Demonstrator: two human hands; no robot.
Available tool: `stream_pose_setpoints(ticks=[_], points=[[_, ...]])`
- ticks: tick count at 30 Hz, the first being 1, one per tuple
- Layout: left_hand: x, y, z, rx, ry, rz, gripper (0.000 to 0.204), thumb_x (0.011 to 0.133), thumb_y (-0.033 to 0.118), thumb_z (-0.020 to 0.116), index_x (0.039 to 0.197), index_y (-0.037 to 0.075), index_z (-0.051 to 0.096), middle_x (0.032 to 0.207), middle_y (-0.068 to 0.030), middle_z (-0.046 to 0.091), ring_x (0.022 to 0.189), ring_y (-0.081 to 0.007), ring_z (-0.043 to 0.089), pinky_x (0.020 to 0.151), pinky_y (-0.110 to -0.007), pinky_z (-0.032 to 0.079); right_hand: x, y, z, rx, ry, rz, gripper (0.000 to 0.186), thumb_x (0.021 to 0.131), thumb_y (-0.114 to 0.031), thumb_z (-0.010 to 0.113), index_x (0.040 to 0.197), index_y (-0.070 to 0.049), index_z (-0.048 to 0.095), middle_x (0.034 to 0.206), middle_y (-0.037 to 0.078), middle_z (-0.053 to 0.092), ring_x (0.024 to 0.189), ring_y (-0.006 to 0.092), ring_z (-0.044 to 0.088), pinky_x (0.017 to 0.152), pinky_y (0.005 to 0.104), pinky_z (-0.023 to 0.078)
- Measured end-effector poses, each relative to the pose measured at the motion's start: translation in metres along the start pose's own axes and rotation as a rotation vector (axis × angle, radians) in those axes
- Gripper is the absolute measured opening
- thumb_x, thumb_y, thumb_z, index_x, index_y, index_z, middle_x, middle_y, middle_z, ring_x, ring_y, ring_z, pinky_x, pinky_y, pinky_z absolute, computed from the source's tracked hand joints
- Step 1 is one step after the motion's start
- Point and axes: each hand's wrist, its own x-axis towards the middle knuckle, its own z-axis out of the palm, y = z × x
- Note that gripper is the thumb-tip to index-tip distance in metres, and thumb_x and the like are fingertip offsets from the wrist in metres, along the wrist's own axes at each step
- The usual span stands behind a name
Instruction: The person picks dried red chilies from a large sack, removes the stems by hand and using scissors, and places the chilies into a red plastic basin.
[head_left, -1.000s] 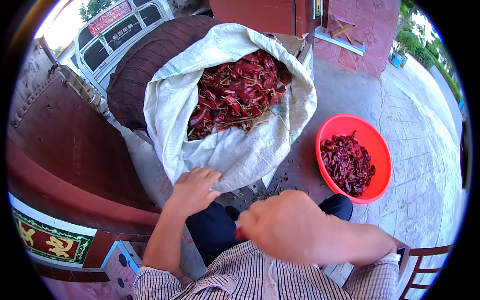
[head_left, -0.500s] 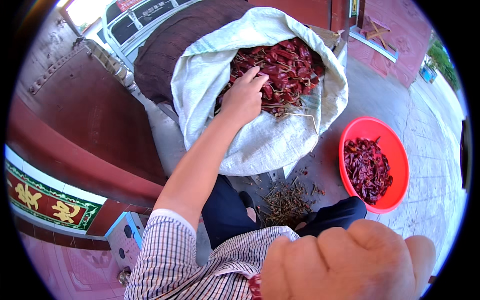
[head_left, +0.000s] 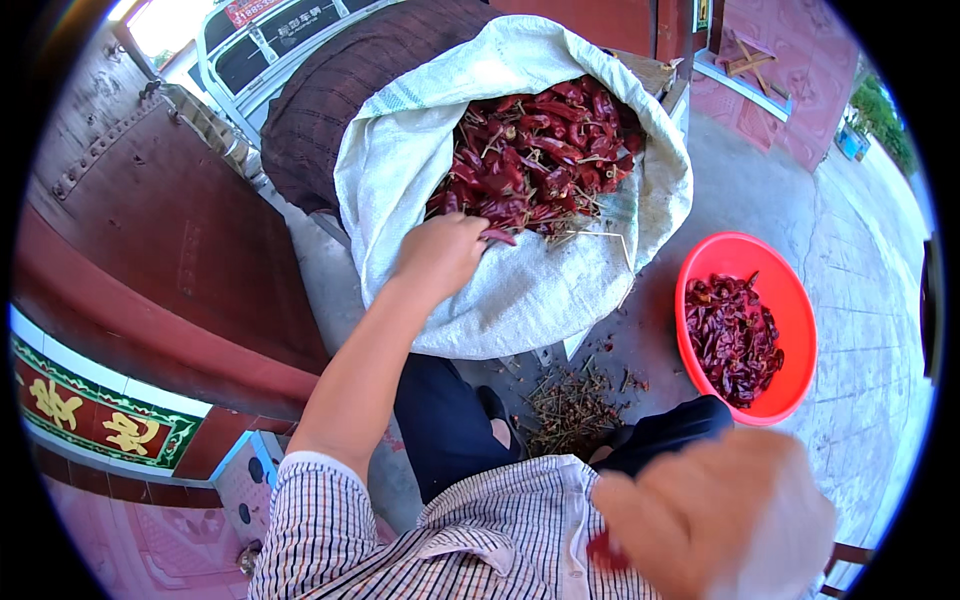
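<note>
A large white woven sack point(head_left: 520, 300) stands open before me, its rim rolled down around a heap of dried red chilies point(head_left: 560, 140) with pale stems. At the near left side of that heap, my left hand point(head_left: 440, 252) is closed on a dried chili point(head_left: 498, 237), whose end sticks out past the fingertips. My right hand point(head_left: 725, 510) is raised close at the lower right, curled and smeared by motion. A dark red piece point(head_left: 606, 552) that looks like dried chili shows under its fingers, mostly hidden.
A red plastic basin point(head_left: 803, 330) with dried chilies stands on the floor to the right. Loose stems point(head_left: 575, 410) lie in a pile between my feet. Behind the sack are a dark brown covered bundle point(head_left: 330, 110) and a vehicle point(head_left: 270, 45). A dark red panel point(head_left: 190, 240) stands at left.
My left hand has drawn back from the heap toward the sack's near left rim, now with a chili in it. My right hand has shifted slightly and turned.
</note>
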Motion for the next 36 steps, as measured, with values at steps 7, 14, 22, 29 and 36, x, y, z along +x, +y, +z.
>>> stream_pose_setpoints(ticks=[7, 14, 22, 29, 36], points=[[-0.028, 0.014, -0.008, -0.291, 0.152, -0.13, 0.034, 0.094, 0.021, 0.067, 0.123, 0.004, 0.065, 0.099, -0.0223, 0.073, 0.088, -0.0408, 0.071, 0.079, -0.048, 0.055, 0.057, 0.117, 0.157, 0.898, 0.223, 0.319, 0.017, 0.096, -0.009, 0.059, 0.108, 0.001, 0.066, 0.084, 0.01, 0.07, 0.073, 0.0202, 0.071, 0.068, 0.0351, 0.055], [-0.041, 0.017, -0.01, -0.45, 0.379, -0.152, 0.024, 0.088, 0.015, 0.076, 0.108, 0.003, 0.072, 0.09, -0.015, 0.074, 0.079, -0.026, 0.072, 0.073, -0.037, 0.055, 0.101, 0.13, 0.198, 0.973, 0.412, 0.441, 0.028, 0.093, -0.015, 0.07, 0.115, 0.002, 0.066, 0.09, 0.009, 0.067, 0.079, 0.0179, 0.066, 0.073, 0.031, 0.053], [-0.067, 0.055, -0.017, -0.606, 0.332, 0.169, 0.028, 0.084, 0.006, 0.079, 0.111, 0.001, 0.073, 0.094, -0.0126, 0.074, 0.08, -0.023, 0.072, 0.071, -0.033, 0.056, 0.124, 0.123, 0.199, 0.921, 0.436, 0.203, 0.028, 0.092, -0.014, 0.076, 0.118, -0.003, 0.07, 0.097, 0.009, 0.069, 0.087, 0.0169, 0.066, 0.078, 0.0315, 0.054], [-0.081, 0.049, 0.012, -1.138, 0.156, 0.124, 0.017, 0.089, 0.002, 0.076, 0.106, 0.0, 0.076, 0.091, -0.0073, 0.072, 0.08, -0.0129, 0.067, 0.071, -0.026, 0.052, 0.104, 0.122, 0.21, 1.187, 0.254, 0.316, 0.019, 0.097, -0.018, 0.073, 0.109, -0.004, 0.071, 0.08, -0.001, 0.066, 0.071, 0.0071, 0.06, 0.065, 0.0266, 0.051], [-0.083, 0.049, 0.026, -1.306, 0.069, 0.249, 0.011, 0.088, 0.002, 0.078, 0.099, 0.002, 0.075, 0.088, -0.0058, 0.068, 0.075, -0.0113, 0.063, 0.067, -0.025, 0.049, 0.094, 0.123, 0.187, 0.845, 0.107, 0.058, 0.019, 0.098, -0.021, 0.071, 0.099, -0.003, 0.068, 0.077, 0.002, 0.064, 0.068, 0.0101, 0.059, 0.064, 0.0281, 0.052]])
